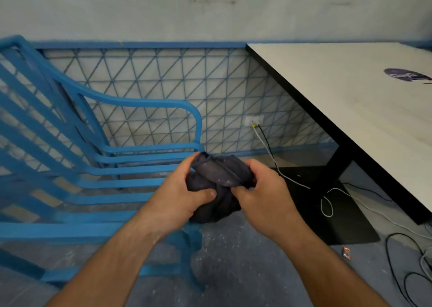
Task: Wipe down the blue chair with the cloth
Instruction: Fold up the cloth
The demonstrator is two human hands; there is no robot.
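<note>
A blue slatted chair (98,183) with curved armrests fills the left half of the view, its seat slats running toward the centre. A dark bunched-up cloth (218,183) hangs in front of the chair's right front corner. My left hand (180,194) grips the cloth's left side with the thumb pressed on it. On the cloth's right side my right hand (264,197) pinches a fold. The cloth is held just above the seat edge, apart from the slats.
A white table (350,101) with a black edge and black base stands at the right. Cables (327,204) run from a wall socket (253,120) across the dusty floor. A blue lattice panel (175,84) lines the wall behind the chair.
</note>
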